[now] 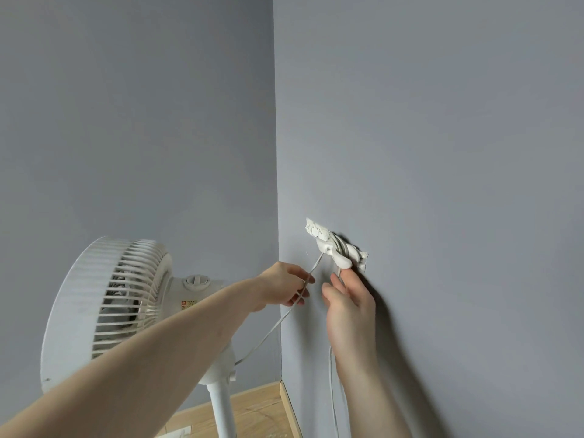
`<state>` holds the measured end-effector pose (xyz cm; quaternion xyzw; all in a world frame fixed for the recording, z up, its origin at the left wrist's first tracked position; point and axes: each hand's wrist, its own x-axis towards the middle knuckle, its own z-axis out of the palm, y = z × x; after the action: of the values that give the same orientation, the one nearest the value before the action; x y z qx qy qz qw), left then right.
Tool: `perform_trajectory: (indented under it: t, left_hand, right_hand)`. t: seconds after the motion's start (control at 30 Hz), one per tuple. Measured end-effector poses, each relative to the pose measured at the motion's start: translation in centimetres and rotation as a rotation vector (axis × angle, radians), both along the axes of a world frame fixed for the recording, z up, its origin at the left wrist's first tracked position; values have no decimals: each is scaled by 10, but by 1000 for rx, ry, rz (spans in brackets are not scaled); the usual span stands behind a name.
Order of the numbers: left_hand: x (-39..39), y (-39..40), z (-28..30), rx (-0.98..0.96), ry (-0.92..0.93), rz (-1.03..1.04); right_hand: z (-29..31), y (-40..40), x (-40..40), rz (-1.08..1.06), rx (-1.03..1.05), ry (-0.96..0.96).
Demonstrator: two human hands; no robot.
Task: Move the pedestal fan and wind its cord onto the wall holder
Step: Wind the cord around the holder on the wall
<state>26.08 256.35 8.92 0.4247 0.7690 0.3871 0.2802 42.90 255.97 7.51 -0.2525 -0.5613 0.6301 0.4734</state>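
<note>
Left hand: the left hand (284, 287) has its fingers curled round the white cord (278, 324), pinching it between thumb and fingertips; the strand enters the grip from above and leaves below the fingers.
Right hand: the right hand (347, 306) is raised against the wall (442, 153), its fingers mostly extended upward with the tips just under the wall holder (336, 252). A stretch of cord runs behind the palm and down past the wrist; whether the fingers clasp it I cannot tell.
Cord: several turns are already wrapped on the holder above the right fingertips. One strand slants from it down to the left fingers, then on toward the fan's neck.
Pedestal fan: the pedestal fan (104, 308) stands left of and below the left hand, partly hidden by the forearm, its grille facing left.
Room: two grey walls meet in a corner between the hands; wooden floor (256, 412) with pale skirting lies below.
</note>
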Motion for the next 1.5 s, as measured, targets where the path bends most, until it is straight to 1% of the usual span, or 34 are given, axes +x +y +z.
perform_trajectory:
  t: [0.1, 0.2, 0.27, 0.43, 0.53, 0.63, 0.7, 0.77, 0.83, 0.87, 0.93, 1.07, 1.17, 1.27, 1.37, 1.5]
  left_hand:
    - [-4, 2, -6, -15, -83, -56]
    - [-7, 3, -11, -26, -267, -145]
    - [-8, 6, -17, -41, -347, -172]
    - [-14, 12, -30, -95, -420, -258]
    - [-18, 16, -34, -92, -410, -278]
    - [-24, 21, -32, -68, -295, -226]
    - [-26, 24, -24, 11, -145, -92]
    - [-26, 27, -10, 128, -14, 91]
    - [-25, 31, 9, 251, 62, 240]
    - [-24, 33, 19, 303, 79, 281]
    - [-22, 36, 39, 365, 108, 309]
    - [-16, 36, 70, 384, 253, 288]
    - [-9, 28, 91, 464, 323, 328]
    - [-2, 17, 110, 558, 355, 412]
    - [6, 4, 128, 599, 383, 434]
    - [21, -15, 152, 708, 563, 446]
  right_hand:
    - [-4, 2, -4, -9, 70, -68]
    - [-7, 6, -7, 31, 59, -66]
    - [-8, 10, -8, 52, 42, -53]
    - [-4, 17, -11, 93, 4, -5]
    - [-3, 17, -9, 124, 10, 9]
    - [-4, 16, -7, 139, 37, 9]
    - [-1, 16, -4, 125, 57, 4]
    - [3, 14, 2, 110, 62, 7]
    - [7, 13, 7, 96, 54, 17]
    - [9, 12, 10, 96, 51, 17]
    - [12, 10, 14, 103, 57, 11]
    - [12, 8, 17, 92, 23, 47]
    - [10, 6, 18, 93, -14, 70]
    - [11, 4, 21, 84, -42, 82]
    - [14, 0, 22, 86, -46, 90]
    - [14, -6, 25, 79, -98, 121]
